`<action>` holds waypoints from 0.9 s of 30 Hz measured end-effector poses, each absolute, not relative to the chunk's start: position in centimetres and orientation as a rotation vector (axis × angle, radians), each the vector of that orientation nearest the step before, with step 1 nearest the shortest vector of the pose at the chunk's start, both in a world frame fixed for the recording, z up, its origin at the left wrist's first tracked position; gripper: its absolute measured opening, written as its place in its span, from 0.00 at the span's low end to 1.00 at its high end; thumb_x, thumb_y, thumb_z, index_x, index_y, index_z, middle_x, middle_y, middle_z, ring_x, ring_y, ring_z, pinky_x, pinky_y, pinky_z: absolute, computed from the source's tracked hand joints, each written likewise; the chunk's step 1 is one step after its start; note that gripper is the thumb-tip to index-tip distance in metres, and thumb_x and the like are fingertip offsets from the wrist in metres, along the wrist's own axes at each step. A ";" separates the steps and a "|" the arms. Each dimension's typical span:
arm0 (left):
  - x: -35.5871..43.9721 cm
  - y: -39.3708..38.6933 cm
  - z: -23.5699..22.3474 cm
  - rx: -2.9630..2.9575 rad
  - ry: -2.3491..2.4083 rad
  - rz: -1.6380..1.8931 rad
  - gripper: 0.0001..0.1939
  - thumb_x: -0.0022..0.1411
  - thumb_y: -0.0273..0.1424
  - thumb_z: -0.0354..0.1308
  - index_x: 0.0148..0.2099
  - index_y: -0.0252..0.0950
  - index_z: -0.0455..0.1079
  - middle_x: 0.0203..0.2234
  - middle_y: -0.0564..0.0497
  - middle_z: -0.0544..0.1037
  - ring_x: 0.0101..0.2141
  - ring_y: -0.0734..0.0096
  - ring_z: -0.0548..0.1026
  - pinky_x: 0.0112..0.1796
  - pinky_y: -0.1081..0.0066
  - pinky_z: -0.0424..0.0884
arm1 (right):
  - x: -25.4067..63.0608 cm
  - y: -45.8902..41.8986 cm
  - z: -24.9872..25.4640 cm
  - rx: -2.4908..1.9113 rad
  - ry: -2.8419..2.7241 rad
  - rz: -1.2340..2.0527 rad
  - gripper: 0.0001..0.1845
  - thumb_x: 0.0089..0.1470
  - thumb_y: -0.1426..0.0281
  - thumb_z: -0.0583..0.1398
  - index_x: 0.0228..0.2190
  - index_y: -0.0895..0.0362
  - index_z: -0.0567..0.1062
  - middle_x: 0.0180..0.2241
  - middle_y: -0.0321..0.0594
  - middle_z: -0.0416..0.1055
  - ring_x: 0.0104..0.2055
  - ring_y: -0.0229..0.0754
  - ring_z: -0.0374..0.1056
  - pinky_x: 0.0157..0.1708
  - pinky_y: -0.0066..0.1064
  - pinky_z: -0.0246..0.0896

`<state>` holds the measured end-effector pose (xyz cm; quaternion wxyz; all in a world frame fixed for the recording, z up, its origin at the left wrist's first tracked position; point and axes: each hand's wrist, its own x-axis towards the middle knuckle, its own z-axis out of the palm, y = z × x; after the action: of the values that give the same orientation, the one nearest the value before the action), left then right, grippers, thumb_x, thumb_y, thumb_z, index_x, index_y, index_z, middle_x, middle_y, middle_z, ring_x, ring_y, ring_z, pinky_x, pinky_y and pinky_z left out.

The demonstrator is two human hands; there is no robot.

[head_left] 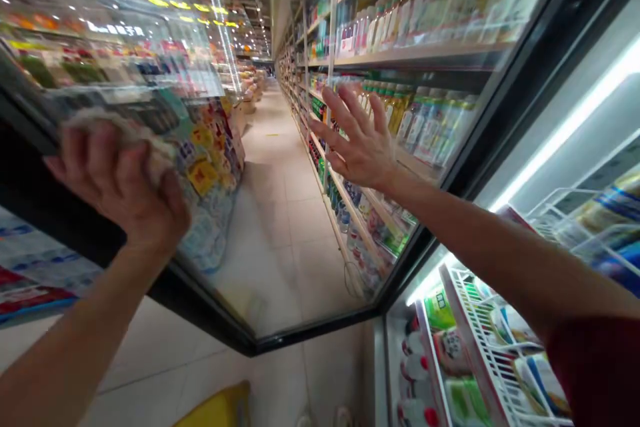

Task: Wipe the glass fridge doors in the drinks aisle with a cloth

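A glass cooler door (315,329) with a black frame stands swung out in front of me. At the left side of the pane, beside the dark frame edge, my left hand (133,180) is closed on a crumpled whitish cloth (107,125). The cloth looks pressed to the glass; both are slightly blurred. My right hand (363,140) is up at the right part of the pane with its fingers spread and nothing in it. Whether its fingers touch the glass I cannot tell.
To the right, the lit cooler has white wire racks (493,347) of packaged goods and red-capped bottles (417,367). Behind the glass, shelves of bottles (430,120) line an aisle (273,127). A yellow object (220,407) is on the floor below.
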<state>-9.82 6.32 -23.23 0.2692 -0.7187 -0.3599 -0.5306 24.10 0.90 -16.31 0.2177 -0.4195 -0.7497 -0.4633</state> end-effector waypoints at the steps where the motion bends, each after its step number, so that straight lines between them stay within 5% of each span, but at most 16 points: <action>1: -8.8 6.5 -24.7 -1.850 -0.886 -1.396 0.24 0.61 0.38 0.47 0.57 0.34 0.55 0.62 0.46 0.51 0.62 0.58 0.41 0.57 0.45 0.33 | 24.1 1.0 -16.3 -1.159 -2.074 -1.274 0.30 0.58 0.55 0.43 0.60 0.46 0.46 0.64 0.34 0.40 0.66 0.50 0.31 0.60 0.56 0.24; 4: -6.6 7.0 -28.3 -2.260 -0.710 -1.033 0.13 0.60 0.35 0.51 0.47 0.41 0.67 0.50 0.51 0.71 0.56 0.64 0.61 0.57 0.50 0.44 | 23.9 1.3 -16.6 -1.158 -2.058 -1.255 0.29 0.59 0.56 0.42 0.60 0.47 0.47 0.64 0.35 0.41 0.66 0.50 0.31 0.60 0.57 0.24; 6: -7.0 7.7 -27.6 -2.452 -0.684 -0.889 0.10 0.60 0.34 0.51 0.44 0.43 0.69 0.45 0.55 0.75 0.52 0.66 0.66 0.57 0.48 0.45 | 23.8 1.4 -16.8 -1.171 -2.058 -1.244 0.28 0.59 0.57 0.43 0.60 0.47 0.47 0.64 0.35 0.41 0.66 0.50 0.30 0.59 0.58 0.24; 12: -9.6 8.4 -19.7 -1.795 -0.797 -1.328 0.23 0.59 0.36 0.51 0.55 0.32 0.60 0.60 0.51 0.56 0.62 0.60 0.46 0.58 0.47 0.39 | 24.9 1.4 -16.0 -1.119 -2.100 -1.228 0.28 0.58 0.60 0.46 0.59 0.42 0.48 0.63 0.31 0.42 0.66 0.48 0.33 0.60 0.58 0.23; 17: -8.0 7.5 -20.6 -2.635 -0.537 -0.684 0.18 0.63 0.36 0.39 0.41 0.43 0.71 0.47 0.55 0.74 0.52 0.74 0.67 0.58 0.60 0.53 | 25.1 1.1 -15.9 -1.111 -2.072 -1.256 0.28 0.56 0.63 0.49 0.58 0.42 0.50 0.63 0.31 0.43 0.66 0.47 0.34 0.60 0.58 0.24; 21: -9.1 6.8 -15.3 -2.132 -0.717 -0.996 0.23 0.63 0.40 0.39 0.50 0.32 0.66 0.56 0.55 0.64 0.60 0.65 0.54 0.58 0.50 0.40 | 24.8 0.7 -16.1 -1.198 -2.064 -1.300 0.28 0.56 0.63 0.49 0.58 0.44 0.53 0.64 0.34 0.44 0.66 0.46 0.34 0.60 0.57 0.25; 24: -9.7 5.4 -13.4 -1.888 -0.756 -1.185 0.24 0.63 0.39 0.41 0.57 0.33 0.59 0.61 0.58 0.53 0.62 0.62 0.45 0.59 0.54 0.36 | 24.6 0.3 -16.1 -1.230 -2.047 -1.285 0.27 0.56 0.63 0.50 0.57 0.44 0.54 0.63 0.35 0.44 0.66 0.45 0.35 0.60 0.57 0.26; 27: -9.7 4.3 -15.9 -2.413 -0.457 -0.688 0.19 0.62 0.32 0.40 0.49 0.42 0.68 0.52 0.59 0.69 0.57 0.74 0.60 0.60 0.61 0.43 | 24.7 0.0 -16.2 -1.194 -2.029 -1.262 0.27 0.55 0.64 0.51 0.57 0.43 0.56 0.63 0.35 0.47 0.65 0.45 0.38 0.60 0.57 0.28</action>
<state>-9.74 4.28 -15.89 0.2913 -0.9050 -0.1714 -0.2582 24.65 -0.03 -16.16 0.2329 -0.4346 -0.7387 -0.4595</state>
